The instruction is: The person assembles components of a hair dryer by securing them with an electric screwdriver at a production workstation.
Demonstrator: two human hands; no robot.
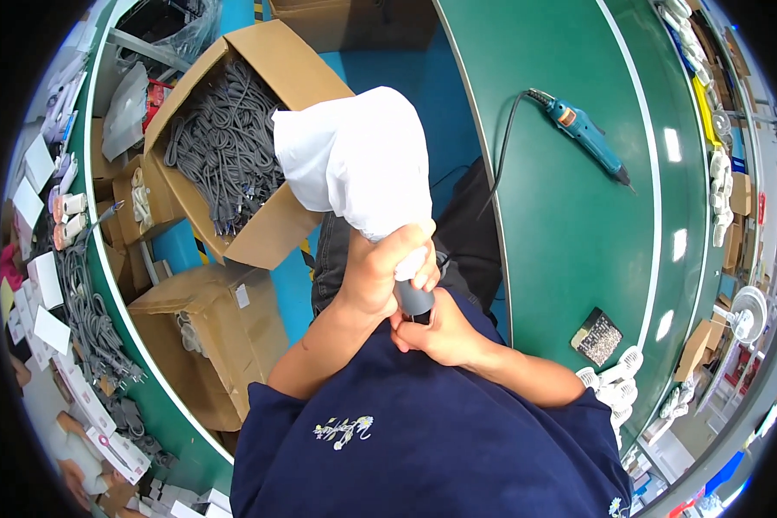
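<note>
A bulky object in a loose white wrapping [367, 155] stands up in front of my chest; the wrapping hides its shape. From its lower end comes a dark grey round handle [416, 299]. My left hand [375, 272] is closed around the bunched wrapping and the upper part of the handle. Just below, my right hand [445, 332] is closed with its fingers pinched at the handle's bottom end. What lies between those fingertips is mostly hidden.
An open cardboard box [268, 65] of coiled grey power cords [224, 138] stands left, above another box [224, 345]. On the green table [544, 216] at right lie a blue-green electric screwdriver [587, 134], a small tray of screws [596, 337] and several white plastic parts [617, 388].
</note>
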